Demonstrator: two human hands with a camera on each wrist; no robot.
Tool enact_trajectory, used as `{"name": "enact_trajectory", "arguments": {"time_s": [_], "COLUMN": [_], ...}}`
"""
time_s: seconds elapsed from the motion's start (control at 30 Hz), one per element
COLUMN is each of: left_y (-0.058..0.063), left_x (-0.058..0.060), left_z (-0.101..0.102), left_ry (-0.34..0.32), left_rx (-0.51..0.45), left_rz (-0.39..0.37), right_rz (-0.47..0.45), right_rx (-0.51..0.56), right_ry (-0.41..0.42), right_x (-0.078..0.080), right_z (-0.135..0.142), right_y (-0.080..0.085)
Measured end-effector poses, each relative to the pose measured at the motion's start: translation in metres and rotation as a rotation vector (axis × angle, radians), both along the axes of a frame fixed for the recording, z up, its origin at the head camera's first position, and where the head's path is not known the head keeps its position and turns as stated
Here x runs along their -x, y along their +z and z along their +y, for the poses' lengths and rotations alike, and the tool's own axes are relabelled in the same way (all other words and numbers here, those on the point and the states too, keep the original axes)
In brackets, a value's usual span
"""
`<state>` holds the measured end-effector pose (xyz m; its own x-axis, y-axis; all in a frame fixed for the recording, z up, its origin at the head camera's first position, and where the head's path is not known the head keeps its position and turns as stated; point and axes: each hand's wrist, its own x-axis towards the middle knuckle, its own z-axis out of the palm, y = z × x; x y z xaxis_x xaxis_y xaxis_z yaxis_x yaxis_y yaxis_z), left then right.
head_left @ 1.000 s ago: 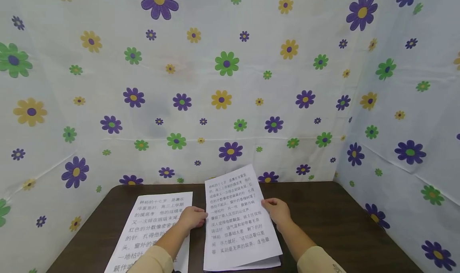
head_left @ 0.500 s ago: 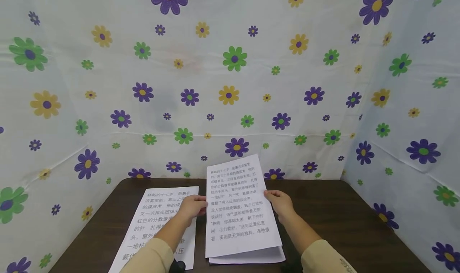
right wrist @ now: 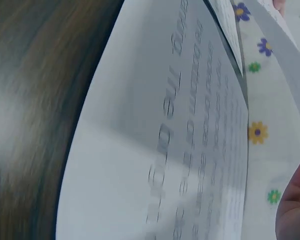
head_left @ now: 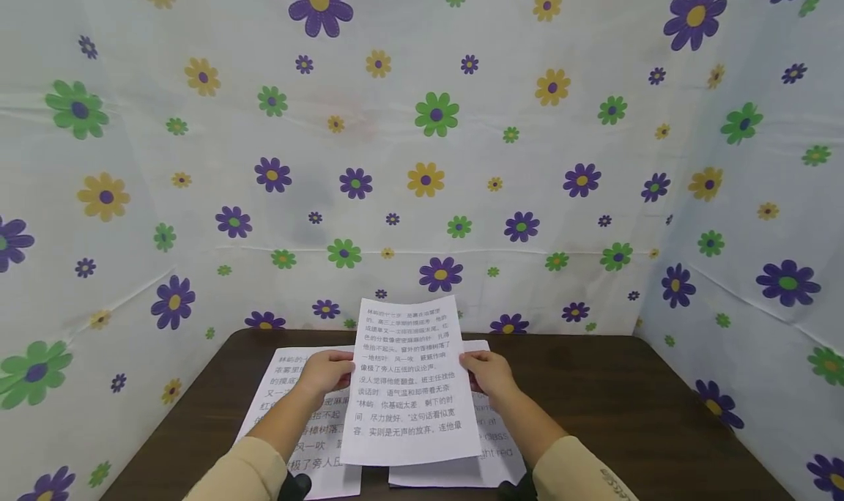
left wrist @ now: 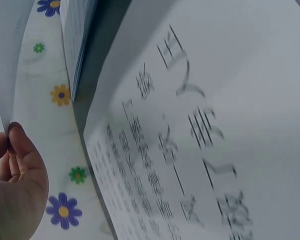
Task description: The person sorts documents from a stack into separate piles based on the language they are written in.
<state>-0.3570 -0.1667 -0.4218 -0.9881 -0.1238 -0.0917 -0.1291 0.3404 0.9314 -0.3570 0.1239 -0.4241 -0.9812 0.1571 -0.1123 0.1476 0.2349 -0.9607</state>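
Both hands hold up one printed sheet of paper (head_left: 409,391), covered in Chinese characters, above the table. My left hand (head_left: 324,373) pinches its left edge between thumb and fingers; the left wrist view shows the same hand (left wrist: 17,185) at the sheet's edge. On the opposite edge my right hand (head_left: 489,375) pinches the paper, and part of that hand (right wrist: 294,205) shows in the right wrist view. Beneath, on the left, lies another sheet with Chinese text (head_left: 300,442). Under the raised sheet at right rests a stack with English print (head_left: 494,450), partly hidden by it.
A dark wooden table (head_left: 593,398) carries the papers. Behind it and at the sides hangs a white cloth (head_left: 389,142) with purple, green and yellow flowers.
The top sheet has come up off the right stack and shifted left, uncovering English text below. Both hands have moved left with it. The head view has also shifted slightly.
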Motion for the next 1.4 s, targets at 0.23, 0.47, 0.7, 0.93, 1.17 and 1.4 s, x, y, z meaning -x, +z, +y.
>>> {"name": "enact_trajectory", "arguments": {"time_s": [0.23, 0.47, 0.7, 0.93, 1.17, 1.4], "left_y": [0.004, -0.009, -0.012, -0.009, -0.031, -0.051], "left_x": [-0.01, -0.007, -0.012, -0.021, -0.014, -0.006], "left_z": [-0.036, -0.072, -0.093, -0.104, -0.13, -0.151], "left_ry": [0.011, 0.037, 0.045, 0.093, 0.123, 0.14], "left_rx": [0.054, 0.106, 0.142, 0.165, 0.182, 0.201], "left_rz": [-0.001, -0.021, 0.003, -0.042, -0.041, -0.042], "right_rz": [-0.021, -0.035, -0.038, -0.041, -0.043, -0.044], "right_rx": [0.014, 0.054, 0.063, 0.074, 0.064, 0.066], "right_ry": [0.069, 0.128, 0.153, 0.167, 0.174, 0.188], "right_x": [-0.001, -0.003, -0.003, -0.004, -0.006, -0.011], "right_z": [-0.031, -0.058, -0.081, -0.101, -0.118, -0.135], "right_y": [-0.002, -0.001, -0.005, -0.012, -0.015, -0.021]}}
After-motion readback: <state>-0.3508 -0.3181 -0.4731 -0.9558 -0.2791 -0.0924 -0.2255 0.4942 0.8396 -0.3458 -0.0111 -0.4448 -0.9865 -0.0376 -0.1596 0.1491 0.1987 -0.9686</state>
